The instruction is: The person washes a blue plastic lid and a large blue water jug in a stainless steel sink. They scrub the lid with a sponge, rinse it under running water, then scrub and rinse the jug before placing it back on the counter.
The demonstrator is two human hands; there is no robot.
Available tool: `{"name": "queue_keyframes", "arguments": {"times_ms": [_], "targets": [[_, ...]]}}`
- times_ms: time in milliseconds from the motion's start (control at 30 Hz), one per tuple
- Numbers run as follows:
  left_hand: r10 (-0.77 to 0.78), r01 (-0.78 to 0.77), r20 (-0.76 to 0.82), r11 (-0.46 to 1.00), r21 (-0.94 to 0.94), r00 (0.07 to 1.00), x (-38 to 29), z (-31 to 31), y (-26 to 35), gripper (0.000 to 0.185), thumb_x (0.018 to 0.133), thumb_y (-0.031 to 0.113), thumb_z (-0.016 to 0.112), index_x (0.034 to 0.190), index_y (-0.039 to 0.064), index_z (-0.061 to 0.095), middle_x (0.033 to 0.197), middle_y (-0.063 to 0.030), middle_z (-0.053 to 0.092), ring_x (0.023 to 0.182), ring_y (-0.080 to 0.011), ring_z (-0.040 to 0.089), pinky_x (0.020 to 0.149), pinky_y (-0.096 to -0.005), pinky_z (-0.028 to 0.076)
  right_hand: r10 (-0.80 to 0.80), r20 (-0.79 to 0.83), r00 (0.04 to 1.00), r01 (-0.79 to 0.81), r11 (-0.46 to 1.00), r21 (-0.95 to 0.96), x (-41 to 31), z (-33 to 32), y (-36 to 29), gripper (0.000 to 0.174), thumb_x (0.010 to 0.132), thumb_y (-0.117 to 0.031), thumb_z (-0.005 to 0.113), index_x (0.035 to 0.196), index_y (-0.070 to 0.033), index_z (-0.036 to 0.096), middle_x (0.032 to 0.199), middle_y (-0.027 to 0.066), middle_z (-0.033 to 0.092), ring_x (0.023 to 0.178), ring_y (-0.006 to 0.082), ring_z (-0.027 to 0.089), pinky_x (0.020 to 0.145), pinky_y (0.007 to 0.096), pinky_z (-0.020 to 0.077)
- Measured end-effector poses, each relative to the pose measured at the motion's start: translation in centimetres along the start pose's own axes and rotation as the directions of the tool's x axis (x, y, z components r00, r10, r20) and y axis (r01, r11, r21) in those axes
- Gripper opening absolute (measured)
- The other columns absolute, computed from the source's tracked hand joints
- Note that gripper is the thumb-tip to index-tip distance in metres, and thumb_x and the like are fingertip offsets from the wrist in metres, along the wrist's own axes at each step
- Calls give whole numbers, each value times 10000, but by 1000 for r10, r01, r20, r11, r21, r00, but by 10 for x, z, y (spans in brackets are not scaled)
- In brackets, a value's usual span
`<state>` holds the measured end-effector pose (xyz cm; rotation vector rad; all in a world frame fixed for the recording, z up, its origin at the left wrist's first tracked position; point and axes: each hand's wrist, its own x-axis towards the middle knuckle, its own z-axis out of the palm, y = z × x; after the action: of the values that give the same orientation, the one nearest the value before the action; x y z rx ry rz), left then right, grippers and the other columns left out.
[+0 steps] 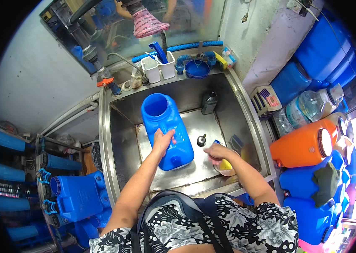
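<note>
A blue plastic water jug (pixel 182 132) stands in the stainless steel sink (pixel 168 183), its wide round mouth uncapped. My left hand (pixel 163 140) is wrapped around the moulded handle on the jug's top. To the right, my right hand (pixel 217 151) is over a round tub (pixel 232 172) in the sink's near right corner. A yellow sponge (pixel 225 164) shows below that hand, and a small blue piece (pixel 216 141) pokes out beyond its knuckles. Whether its curled fingers hold anything is hidden. Between jug and hand, a dark fitting (pixel 201 140) rises from the sink floor.
A dark bottle (pixel 209 102) stands in the sink's far right corner. Along the back ledge are white plastic containers (pixel 151 71), a blue round lid (pixel 197 69) and an orange-handled valve (pixel 105 82). Blue jugs (pixel 80 196) lie left; an orange jug (pixel 301 145) lies right.
</note>
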<state>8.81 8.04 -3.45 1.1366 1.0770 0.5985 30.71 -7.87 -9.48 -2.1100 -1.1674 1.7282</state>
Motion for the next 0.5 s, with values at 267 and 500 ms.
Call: {"name": "queue_keyframes", "arguments": {"times_ms": [267,500], "targets": [[-303,-72,476,780,622,825,23,-59,43,185,697,14,701,856,41,611,623,-46,591,460,-124,551,427,-280,446,389,284,876,0,590,-808,65,-2,105,253,704,-185,669,923,-70,722,973,145,686,883,306,657,759,410,509],[-225,-164,476,746,645,850,24,-64,54,286,685,125,769,928,37,646,693,-37,624,502,-118,553,484,-282,472,53,-492,869,-146,977,-154,74,39,184,341,559,-134,758,898,-163,749,1037,162,679,967,293,650,836,369,497]]}}
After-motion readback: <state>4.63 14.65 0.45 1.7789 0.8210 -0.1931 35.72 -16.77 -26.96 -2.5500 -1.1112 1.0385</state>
